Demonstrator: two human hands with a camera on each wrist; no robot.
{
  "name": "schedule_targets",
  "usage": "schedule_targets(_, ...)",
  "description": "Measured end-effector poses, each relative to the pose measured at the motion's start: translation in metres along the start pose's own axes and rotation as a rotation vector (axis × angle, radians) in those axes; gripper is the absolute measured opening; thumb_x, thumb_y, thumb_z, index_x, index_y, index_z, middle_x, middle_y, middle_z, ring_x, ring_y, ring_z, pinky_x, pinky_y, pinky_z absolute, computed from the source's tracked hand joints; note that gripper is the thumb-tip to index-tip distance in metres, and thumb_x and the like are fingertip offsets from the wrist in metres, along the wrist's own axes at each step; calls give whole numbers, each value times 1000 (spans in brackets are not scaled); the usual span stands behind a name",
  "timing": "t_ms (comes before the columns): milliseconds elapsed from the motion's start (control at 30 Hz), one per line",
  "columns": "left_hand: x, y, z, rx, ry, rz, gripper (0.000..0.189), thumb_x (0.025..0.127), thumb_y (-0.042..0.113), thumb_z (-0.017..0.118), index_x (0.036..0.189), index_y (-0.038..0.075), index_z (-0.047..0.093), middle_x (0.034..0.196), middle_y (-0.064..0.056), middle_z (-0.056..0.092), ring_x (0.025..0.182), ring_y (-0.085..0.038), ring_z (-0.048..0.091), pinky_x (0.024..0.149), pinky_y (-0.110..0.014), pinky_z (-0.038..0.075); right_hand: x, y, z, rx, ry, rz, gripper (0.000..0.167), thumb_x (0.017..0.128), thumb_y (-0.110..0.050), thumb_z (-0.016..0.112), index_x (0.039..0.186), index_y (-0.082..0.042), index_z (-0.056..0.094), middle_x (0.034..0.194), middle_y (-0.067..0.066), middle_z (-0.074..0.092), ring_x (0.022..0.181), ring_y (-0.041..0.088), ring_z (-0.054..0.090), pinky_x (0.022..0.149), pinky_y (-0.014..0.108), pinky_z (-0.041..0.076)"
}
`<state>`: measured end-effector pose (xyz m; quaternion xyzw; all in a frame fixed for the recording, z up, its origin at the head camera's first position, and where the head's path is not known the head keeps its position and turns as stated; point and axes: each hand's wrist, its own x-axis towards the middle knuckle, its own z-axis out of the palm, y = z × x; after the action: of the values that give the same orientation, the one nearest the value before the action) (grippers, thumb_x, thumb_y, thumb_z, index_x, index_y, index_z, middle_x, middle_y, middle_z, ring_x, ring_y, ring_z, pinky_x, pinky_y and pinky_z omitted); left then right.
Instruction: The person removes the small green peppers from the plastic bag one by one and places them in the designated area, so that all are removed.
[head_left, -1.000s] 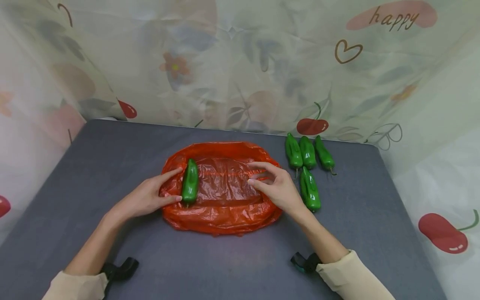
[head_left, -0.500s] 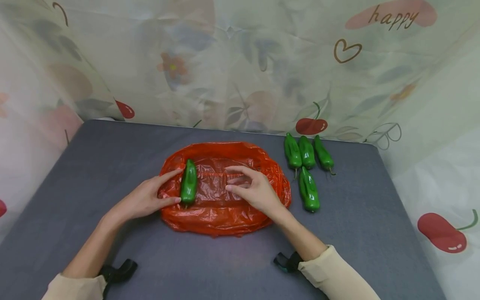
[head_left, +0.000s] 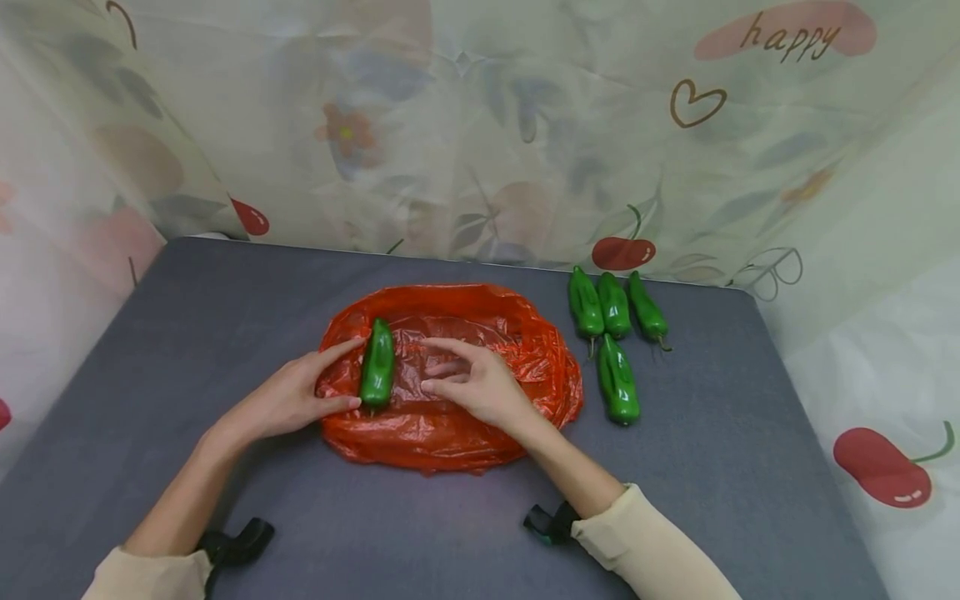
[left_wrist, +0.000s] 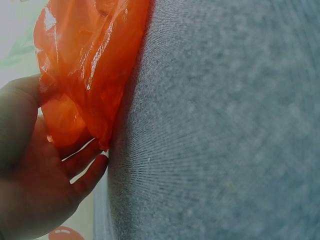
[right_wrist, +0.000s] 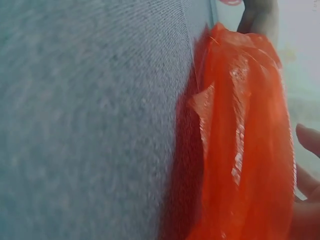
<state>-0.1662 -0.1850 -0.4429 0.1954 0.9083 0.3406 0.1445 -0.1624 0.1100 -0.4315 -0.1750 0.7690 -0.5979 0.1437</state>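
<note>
In the head view, an orange-red plastic bag lies with its mouth spread wide on the grey table. A green pepper lies upright-lengthwise at the bag's left inner side. My left hand holds the bag's left rim, thumb and index finger spread beside the pepper; in the left wrist view its other fingers are against the bag's outer wall. Over the bag's middle hovers my right hand, its fingers bent loosely with nothing between them. The right wrist view shows the bag's side with those fingers partly hidden behind it.
Several more green peppers lie at the back right of the table, one of them nearer the bag. A patterned curtain hangs behind and beside the table.
My right hand has moved left across the bag, from its right rim toward the pepper. The bag's right side has spread outward. My left hand and the pepper have barely moved.
</note>
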Motion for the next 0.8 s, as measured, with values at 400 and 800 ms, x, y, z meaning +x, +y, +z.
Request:
schedule_targets(400, 0, -1, 0, -8, -9, -6, 86, 87, 41, 76, 157, 19, 31, 135, -24, 50, 119, -38, 50, 96, -59, 44, 13, 3, 15, -124, -24, 53, 57, 87, -19, 79, 140, -18, 59, 109, 10, 73, 96, 11, 69, 79, 26, 55)
schedule_targets(800, 1, 0, 2, 9, 3, -2, 87, 85, 39, 78, 156, 16, 33, 131, -23, 53, 116, -38, 51, 95, -58, 44, 24, 3, 28, -174, -56, 88, 60, 85, -19, 81, 141, -17, 58, 127, 9, 66, 96, 10, 69, 80, 25, 54)
